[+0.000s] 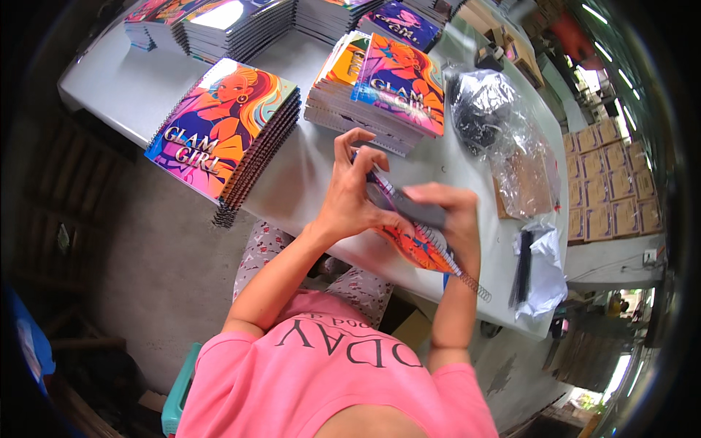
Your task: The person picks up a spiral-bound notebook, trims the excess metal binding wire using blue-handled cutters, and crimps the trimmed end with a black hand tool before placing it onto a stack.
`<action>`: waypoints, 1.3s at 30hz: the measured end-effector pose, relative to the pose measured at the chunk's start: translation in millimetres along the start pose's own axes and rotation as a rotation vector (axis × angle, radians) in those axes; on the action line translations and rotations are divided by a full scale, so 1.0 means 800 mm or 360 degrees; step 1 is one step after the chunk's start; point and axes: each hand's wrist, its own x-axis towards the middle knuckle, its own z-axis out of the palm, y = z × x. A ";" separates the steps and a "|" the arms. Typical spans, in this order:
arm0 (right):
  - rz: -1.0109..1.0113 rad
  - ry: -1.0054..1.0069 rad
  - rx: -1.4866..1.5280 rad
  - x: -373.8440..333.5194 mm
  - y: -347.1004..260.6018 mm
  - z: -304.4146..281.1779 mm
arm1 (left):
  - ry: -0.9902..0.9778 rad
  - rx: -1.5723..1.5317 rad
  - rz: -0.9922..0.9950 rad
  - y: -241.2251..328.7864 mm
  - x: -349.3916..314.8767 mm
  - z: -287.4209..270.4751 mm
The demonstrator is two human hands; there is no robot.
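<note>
A spiral notebook (415, 246) with a bright orange and pink cover is held up on edge above the table's front edge. My left hand (349, 191) grips it near the spine, fingers curled over the top and thumb on the cover. A wire-like coil (473, 286) runs along the punched spine, and its loose end sticks out past the lower right corner. My right hand (456, 208) is curled over the spine, smeared by motion. Between thumb and spine lies a blurred dark grey object (426, 212) that I cannot make out.
A neat stack of coil-bound notebooks (219, 139) sits at the table's left. Ahead is another stack (398, 84), with more piles (234, 33) at the far edge. Clear plastic wrapping (489, 120) and dark coils (523, 266) on white paper (544, 281) lie to the right.
</note>
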 end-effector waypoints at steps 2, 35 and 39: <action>0.0275 0.0262 -0.0091 -0.005 0.024 0.003 | -0.0029 -0.0064 0.0059 -0.013 -0.004 0.002; 0.0963 0.0631 -0.1439 -0.222 0.105 -0.017 | -0.0022 -0.0533 -0.0406 0.034 -0.019 -0.009; 0.0968 0.0781 -0.1675 -0.225 0.083 0.043 | 0.0028 -0.0186 0.0062 0.039 -0.020 0.005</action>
